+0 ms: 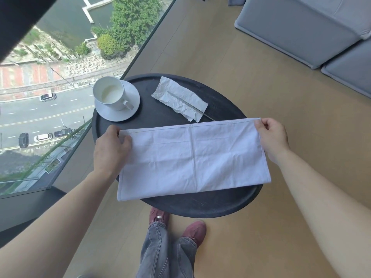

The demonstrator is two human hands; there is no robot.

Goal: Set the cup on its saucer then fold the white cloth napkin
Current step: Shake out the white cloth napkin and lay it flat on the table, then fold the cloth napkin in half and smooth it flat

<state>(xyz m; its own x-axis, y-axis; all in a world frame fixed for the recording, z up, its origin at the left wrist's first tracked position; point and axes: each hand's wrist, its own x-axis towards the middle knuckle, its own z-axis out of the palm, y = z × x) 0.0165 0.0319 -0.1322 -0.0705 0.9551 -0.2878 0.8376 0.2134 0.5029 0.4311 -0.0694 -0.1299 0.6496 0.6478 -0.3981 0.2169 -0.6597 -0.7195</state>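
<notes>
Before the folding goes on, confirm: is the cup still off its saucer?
No, the white cup stands upright on its saucer, at the round black table's far left.

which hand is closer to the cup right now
Left. The left hand pinches the white cloth napkin at its left end, just below the cup on its saucer. The right hand holds the opposite end, far across the table.
</notes>
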